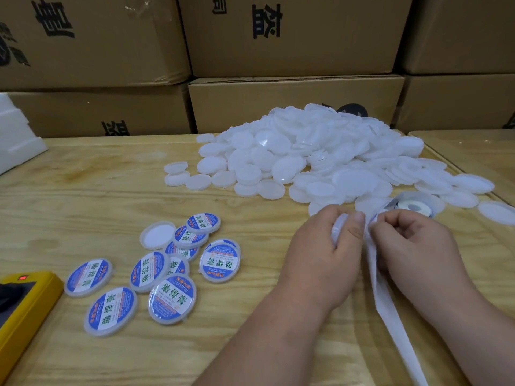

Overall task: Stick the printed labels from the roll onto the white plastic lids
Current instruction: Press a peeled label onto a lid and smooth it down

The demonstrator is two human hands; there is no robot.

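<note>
A big heap of blank white plastic lids (306, 151) covers the back right of the wooden table (111, 174). Several lids with blue printed labels (172, 298) lie at the front left, one blank lid (157, 235) among them. My left hand (320, 257) grips a white lid (338, 227) on edge, thumb on top. My right hand (415, 246) pinches the white backing strip (390, 310) right beside that lid; whether a label is between the fingers is hidden. The strip trails toward me from the label roll (412, 206) behind my right hand.
Stacked cardboard boxes (292, 34) wall off the back of the table. A yellow device (25, 302) with a red light sits at the front left edge. White foam pieces (16, 140) stand at the far left. A second table top (473, 151) adjoins on the right.
</note>
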